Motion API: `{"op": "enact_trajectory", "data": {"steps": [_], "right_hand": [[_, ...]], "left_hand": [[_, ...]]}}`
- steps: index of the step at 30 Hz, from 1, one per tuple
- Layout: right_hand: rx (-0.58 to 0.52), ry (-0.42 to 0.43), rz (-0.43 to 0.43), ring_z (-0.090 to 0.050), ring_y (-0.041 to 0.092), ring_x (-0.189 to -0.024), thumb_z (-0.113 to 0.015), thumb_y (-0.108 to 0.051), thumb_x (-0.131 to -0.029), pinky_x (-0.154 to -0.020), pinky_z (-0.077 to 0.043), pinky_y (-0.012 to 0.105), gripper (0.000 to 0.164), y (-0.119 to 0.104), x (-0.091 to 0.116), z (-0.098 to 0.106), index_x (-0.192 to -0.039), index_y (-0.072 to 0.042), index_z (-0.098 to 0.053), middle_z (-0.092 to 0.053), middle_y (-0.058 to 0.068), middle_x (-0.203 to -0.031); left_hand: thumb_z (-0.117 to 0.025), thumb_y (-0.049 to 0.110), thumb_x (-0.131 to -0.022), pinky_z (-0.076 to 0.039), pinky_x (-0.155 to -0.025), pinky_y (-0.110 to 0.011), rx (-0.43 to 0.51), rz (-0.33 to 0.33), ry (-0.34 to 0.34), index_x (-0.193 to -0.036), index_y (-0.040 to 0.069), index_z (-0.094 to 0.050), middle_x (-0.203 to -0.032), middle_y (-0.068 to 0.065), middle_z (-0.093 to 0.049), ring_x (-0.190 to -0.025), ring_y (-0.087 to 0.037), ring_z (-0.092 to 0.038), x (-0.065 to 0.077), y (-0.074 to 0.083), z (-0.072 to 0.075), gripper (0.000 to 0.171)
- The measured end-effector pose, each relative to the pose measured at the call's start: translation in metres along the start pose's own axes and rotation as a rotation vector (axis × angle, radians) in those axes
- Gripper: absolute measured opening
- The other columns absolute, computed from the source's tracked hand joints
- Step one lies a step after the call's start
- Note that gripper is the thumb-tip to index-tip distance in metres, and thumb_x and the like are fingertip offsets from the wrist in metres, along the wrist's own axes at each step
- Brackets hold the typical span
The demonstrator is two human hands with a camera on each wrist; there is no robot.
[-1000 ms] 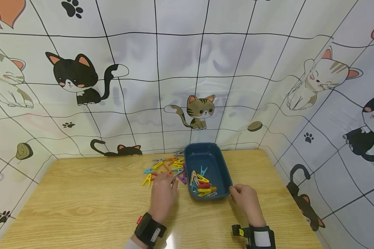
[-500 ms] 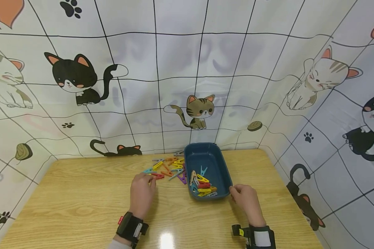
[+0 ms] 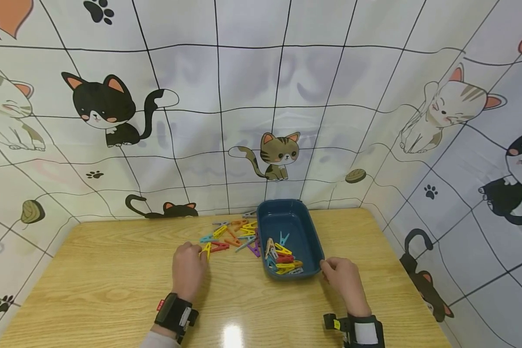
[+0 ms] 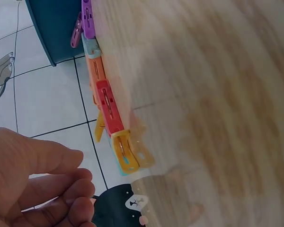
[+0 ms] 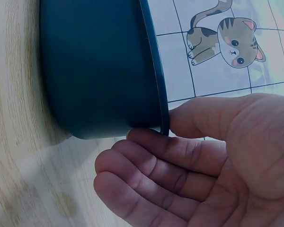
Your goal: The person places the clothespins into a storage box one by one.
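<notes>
Blue bin (image 3: 292, 224) in right fingers (image 5: 144, 163), clothespins (image 4: 109, 108) near left fingers (image 4: 79, 189)

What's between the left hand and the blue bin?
From the left hand to the blue bin: a yellow clothespin, a red one, an orange one, a pale teal one, then a purple one. Head and left wrist views both show them.

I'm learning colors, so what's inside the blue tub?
Clothespins: yellow, red, blue, tan and gray, bunched toward the near end. Whatever they cover in the tub can't be seen.
</notes>
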State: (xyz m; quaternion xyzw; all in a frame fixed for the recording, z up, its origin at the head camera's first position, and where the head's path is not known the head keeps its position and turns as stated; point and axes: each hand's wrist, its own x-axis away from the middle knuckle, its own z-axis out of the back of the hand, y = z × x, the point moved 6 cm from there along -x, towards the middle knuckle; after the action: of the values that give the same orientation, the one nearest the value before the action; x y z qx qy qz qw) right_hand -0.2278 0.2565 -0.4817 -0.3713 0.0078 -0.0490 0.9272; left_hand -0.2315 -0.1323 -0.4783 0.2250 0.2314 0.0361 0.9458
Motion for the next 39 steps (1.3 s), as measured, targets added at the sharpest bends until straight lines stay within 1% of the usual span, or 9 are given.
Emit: {"op": "enact_trajectory", "data": {"steps": [5, 9, 12, 16, 20, 28, 34, 39], "right_hand": [[0.009, -0.003, 0.010, -0.048, 0.016, -0.058, -0.060, -0.012, -0.100, -0.057, -0.036, 0.030, 0.030, -0.001, 0.000, 0.001, -0.073, -0.002, -0.070, -0.056, -0.001, -0.059], [0.020, -0.011, 0.019, -0.048, 0.016, -0.059, -0.060, -0.013, -0.100, -0.058, -0.036, 0.031, 0.030, -0.002, 0.001, 0.001, -0.073, -0.003, -0.069, -0.056, -0.001, -0.059], [0.022, -0.015, 0.007, -0.048, 0.016, -0.060, -0.060, -0.013, -0.100, -0.059, -0.037, 0.031, 0.030, -0.002, 0.002, 0.001, -0.074, -0.003, -0.069, -0.056, -0.001, -0.060], [0.023, -0.018, -0.004, -0.049, 0.016, -0.060, -0.059, -0.014, -0.100, -0.059, -0.038, 0.031, 0.030, -0.001, 0.002, 0.000, -0.075, -0.002, -0.070, -0.057, -0.001, -0.061], [0.024, -0.024, -0.002, -0.049, 0.016, -0.059, -0.060, -0.013, -0.100, -0.059, -0.038, 0.031, 0.029, 0.000, 0.003, -0.001, -0.075, -0.003, -0.070, -0.057, -0.001, -0.060], [0.024, -0.016, 0.004, -0.048, 0.015, -0.059, -0.060, -0.013, -0.100, -0.058, -0.037, 0.032, 0.030, -0.001, 0.003, -0.001, -0.073, -0.004, -0.069, -0.055, -0.002, -0.059], [0.022, -0.008, -0.002, -0.048, 0.015, -0.058, -0.060, -0.014, -0.099, -0.057, -0.036, 0.030, 0.031, -0.001, 0.002, 0.000, -0.071, -0.004, -0.068, -0.055, -0.002, -0.058], [0.016, -0.010, -0.014, -0.048, 0.015, -0.057, -0.060, -0.014, -0.099, -0.057, -0.036, 0.030, 0.030, -0.001, 0.000, 0.000, -0.072, -0.004, -0.069, -0.055, -0.002, -0.058]], "left_hand": [[-0.079, -0.001, -0.083, -0.046, -0.063, -0.043, -0.053, 0.028, -0.052, -0.081, -0.009, -0.075, -0.073, -0.017, -0.064, -0.068, -0.031, -0.059, -0.002, -0.002, -0.003, 0.009], [-0.078, -0.003, -0.082, -0.044, -0.059, -0.041, -0.073, 0.029, -0.075, -0.076, -0.009, -0.075, -0.068, -0.015, -0.062, -0.064, -0.029, -0.058, -0.003, -0.003, -0.006, 0.009], [-0.074, -0.005, -0.082, -0.043, -0.056, -0.040, -0.078, 0.027, -0.086, -0.072, -0.010, -0.073, -0.063, -0.013, -0.058, -0.060, -0.027, -0.056, -0.004, -0.005, -0.009, 0.011], [-0.069, -0.007, -0.081, -0.041, -0.053, -0.040, -0.083, 0.021, -0.095, -0.068, -0.009, -0.070, -0.060, -0.011, -0.055, -0.057, -0.025, -0.054, -0.004, -0.008, -0.011, 0.014], [-0.066, -0.009, -0.080, -0.043, -0.052, -0.041, -0.083, 0.023, -0.102, -0.065, -0.008, -0.068, -0.060, -0.011, -0.054, -0.057, -0.024, -0.054, -0.003, -0.010, -0.013, 0.015], [-0.065, -0.010, -0.080, -0.049, -0.052, -0.047, -0.107, 0.000, -0.088, -0.064, -0.009, -0.066, -0.060, -0.014, -0.056, -0.057, -0.028, -0.058, -0.004, -0.011, -0.014, 0.016], [-0.064, -0.011, -0.080, -0.049, -0.052, -0.047, -0.108, 0.004, -0.094, -0.064, -0.009, -0.067, -0.061, -0.015, -0.057, -0.057, -0.030, -0.059, -0.006, -0.012, -0.013, 0.016], [-0.064, -0.011, -0.080, -0.047, -0.052, -0.045, -0.080, 0.015, -0.094, -0.063, -0.008, -0.067, -0.060, -0.013, -0.057, -0.056, -0.027, -0.057, -0.007, -0.010, -0.010, 0.017]]}}
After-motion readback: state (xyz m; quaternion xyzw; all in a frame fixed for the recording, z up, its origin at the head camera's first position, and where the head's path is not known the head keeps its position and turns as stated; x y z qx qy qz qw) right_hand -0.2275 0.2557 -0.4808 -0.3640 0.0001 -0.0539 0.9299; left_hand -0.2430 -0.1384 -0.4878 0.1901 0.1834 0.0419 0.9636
